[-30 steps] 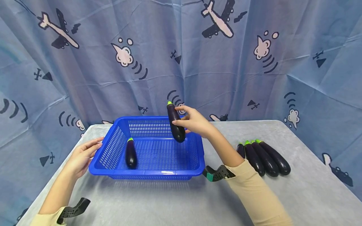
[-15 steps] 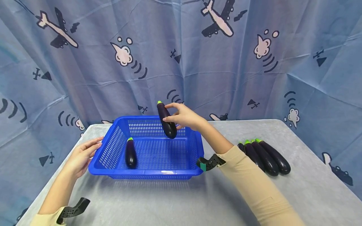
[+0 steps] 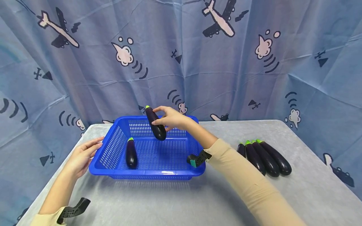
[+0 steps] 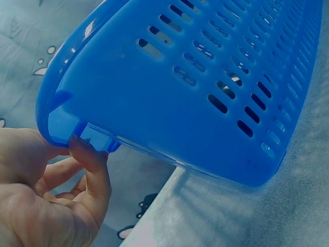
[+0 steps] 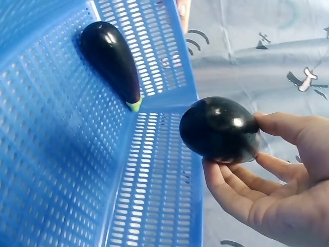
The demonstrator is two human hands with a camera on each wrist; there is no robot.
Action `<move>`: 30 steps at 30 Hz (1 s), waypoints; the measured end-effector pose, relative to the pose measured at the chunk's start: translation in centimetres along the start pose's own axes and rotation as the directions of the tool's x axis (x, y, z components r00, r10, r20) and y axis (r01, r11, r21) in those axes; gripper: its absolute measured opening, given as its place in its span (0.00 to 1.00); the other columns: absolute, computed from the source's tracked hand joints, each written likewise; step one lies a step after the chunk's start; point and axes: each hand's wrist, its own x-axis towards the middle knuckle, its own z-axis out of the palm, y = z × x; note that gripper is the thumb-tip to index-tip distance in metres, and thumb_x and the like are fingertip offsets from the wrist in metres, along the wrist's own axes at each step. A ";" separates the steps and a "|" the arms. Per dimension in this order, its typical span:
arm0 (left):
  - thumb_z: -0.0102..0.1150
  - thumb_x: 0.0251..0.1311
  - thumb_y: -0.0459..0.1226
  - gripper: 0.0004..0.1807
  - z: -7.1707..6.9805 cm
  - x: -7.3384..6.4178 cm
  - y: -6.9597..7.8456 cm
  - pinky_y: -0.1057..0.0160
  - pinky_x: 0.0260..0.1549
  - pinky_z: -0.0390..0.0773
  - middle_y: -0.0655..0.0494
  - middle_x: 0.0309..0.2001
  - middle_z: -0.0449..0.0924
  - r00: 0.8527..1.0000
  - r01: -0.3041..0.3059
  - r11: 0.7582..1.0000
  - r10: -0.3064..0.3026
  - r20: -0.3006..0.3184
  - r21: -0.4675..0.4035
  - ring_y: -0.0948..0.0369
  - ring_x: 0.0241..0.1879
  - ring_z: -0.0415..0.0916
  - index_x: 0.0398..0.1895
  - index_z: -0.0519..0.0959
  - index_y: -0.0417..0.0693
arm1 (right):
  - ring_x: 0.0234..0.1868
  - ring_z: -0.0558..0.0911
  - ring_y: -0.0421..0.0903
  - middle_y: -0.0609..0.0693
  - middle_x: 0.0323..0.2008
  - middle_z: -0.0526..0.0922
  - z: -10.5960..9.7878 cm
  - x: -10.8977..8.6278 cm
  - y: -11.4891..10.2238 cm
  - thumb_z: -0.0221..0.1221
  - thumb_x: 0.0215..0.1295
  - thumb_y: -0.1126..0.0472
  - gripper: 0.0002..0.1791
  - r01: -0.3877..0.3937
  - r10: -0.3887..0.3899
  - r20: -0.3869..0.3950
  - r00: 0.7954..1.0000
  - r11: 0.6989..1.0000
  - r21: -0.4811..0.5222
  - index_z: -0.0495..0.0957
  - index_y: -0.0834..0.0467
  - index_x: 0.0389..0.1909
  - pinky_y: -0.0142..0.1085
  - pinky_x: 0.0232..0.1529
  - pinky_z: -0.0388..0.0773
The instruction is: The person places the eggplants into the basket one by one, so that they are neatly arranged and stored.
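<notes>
My right hand (image 3: 172, 119) pinches a dark purple eggplant (image 3: 158, 129) between thumb and fingers, above the back part of a blue plastic basket (image 3: 127, 172). Its green stem end points up and to the left, the fat end down. In the right wrist view, the rounded end of that eggplant (image 5: 218, 128) faces the camera. Another eggplant (image 3: 131, 155) lies inside the basket near the left wall, stem toward the back. My left hand (image 3: 82, 157) grips the basket's left rim; the left wrist view has its thumb and fingers (image 4: 95, 162) at the rim's edge.
Several eggplants (image 3: 266, 158) lie side by side on the grey table (image 3: 141, 204), right of the basket; the right sleeve (image 3: 240, 175) partly covers them. A blue curtain (image 3: 212, 78) with printed airplanes hangs behind the table.
My right hand has carried the eggplant left over the basket, from near its right side toward the middle. The left hand and the basket have stayed in place.
</notes>
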 end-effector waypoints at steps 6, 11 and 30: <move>0.54 0.81 0.40 0.13 -0.1 0.0 0.0 0.67 0.41 0.88 0.73 0.43 0.85 1.000 -0.007 1.000 0.007 0.010 -0.019 0.69 0.41 0.86 0.47 0.83 0.74 | 0.62 0.83 0.61 0.65 0.64 0.80 1.5 1.4 -0.1 0.63 0.76 0.63 0.34 0.003 -0.003 0.016 1.000 1.000 -0.019 0.64 0.55 0.78 0.57 0.57 0.85; 0.54 0.81 0.40 0.14 0.1 -0.1 0.1 0.68 0.40 0.88 0.73 0.43 0.86 1.000 0.005 0.999 -0.005 0.004 -0.033 0.69 0.41 0.86 0.45 0.84 0.75 | 0.62 0.83 0.61 0.66 0.63 0.80 2.7 2.3 0.0 0.64 0.75 0.63 0.34 0.007 -0.005 0.030 1.000 0.998 -0.055 0.64 0.55 0.78 0.56 0.56 0.86; 0.51 0.82 0.36 0.18 0.1 0.2 0.0 0.66 0.39 0.89 0.68 0.43 0.87 1.000 0.006 0.995 -0.004 0.025 -0.103 0.67 0.40 0.87 0.44 0.86 0.72 | 0.66 0.79 0.68 0.69 0.66 0.75 5.1 5.2 2.2 0.63 0.75 0.67 0.35 -0.083 0.080 0.151 0.985 0.996 0.016 0.62 0.58 0.78 0.57 0.58 0.84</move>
